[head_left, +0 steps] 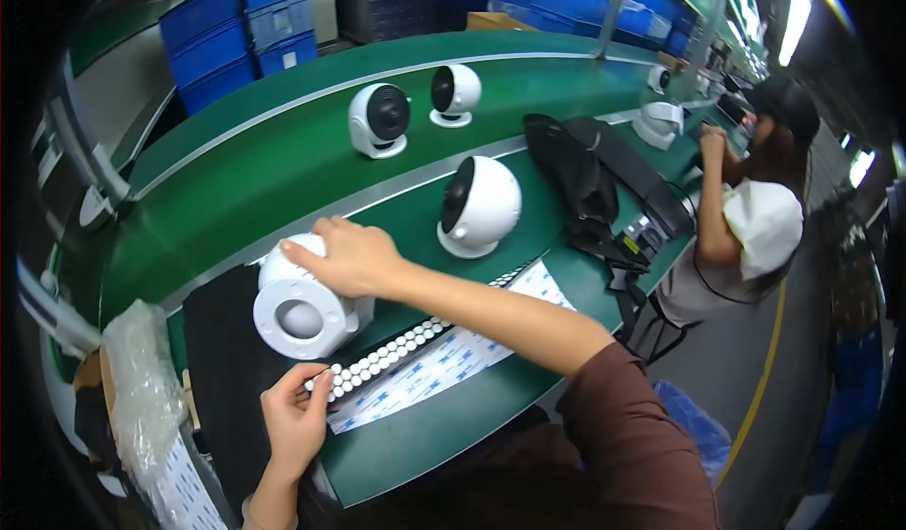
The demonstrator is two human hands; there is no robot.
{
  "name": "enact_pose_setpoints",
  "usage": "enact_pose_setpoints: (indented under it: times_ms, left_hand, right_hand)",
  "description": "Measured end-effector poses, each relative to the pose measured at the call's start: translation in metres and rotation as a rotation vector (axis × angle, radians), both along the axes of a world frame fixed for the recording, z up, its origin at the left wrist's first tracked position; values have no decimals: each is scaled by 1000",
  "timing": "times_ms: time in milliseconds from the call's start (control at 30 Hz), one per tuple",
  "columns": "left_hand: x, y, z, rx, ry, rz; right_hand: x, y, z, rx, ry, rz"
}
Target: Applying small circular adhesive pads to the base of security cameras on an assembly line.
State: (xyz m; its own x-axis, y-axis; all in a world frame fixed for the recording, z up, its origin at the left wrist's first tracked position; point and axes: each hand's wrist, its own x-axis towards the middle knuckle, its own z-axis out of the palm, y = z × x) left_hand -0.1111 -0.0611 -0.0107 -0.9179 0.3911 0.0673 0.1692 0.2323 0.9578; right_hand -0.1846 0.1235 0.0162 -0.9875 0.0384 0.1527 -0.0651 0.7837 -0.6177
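A white round-headed fan (300,320) lies tipped over on the bench, its ring-shaped base facing me. My right hand (354,256) is wrapped over its top and grips it. At the near end of a strip of white round pads (385,353), my left hand (297,417) pinches the pads between thumb and forefinger; exactly how many it holds is hidden. Beneath the strip, a white backing sheet with blue print (420,379) stretches to the right, passing under my right forearm. Another white fan with a black front (481,206) stands upright beyond that forearm.
Two more fans (379,119) (456,94) stand on the green conveyor belt (274,171). Black bags or straps (590,171) lie at right, near a seated co-worker (736,228). Clear plastic wrap (142,398) is at left; black cloth (222,370) covers the bench there. Blue crates (208,49) stand behind.
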Motion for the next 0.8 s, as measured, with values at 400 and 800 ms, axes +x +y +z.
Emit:
enact_pose_setpoints:
  times_ms: [400,800]
  left_hand:
    - [-6,-9,8,-85,-79,-141]
    - [21,-4,19,-7,32,-212]
  right_hand:
    - [14,27,-17,-131,482,85]
    - [120,35,11,-131,-39,490]
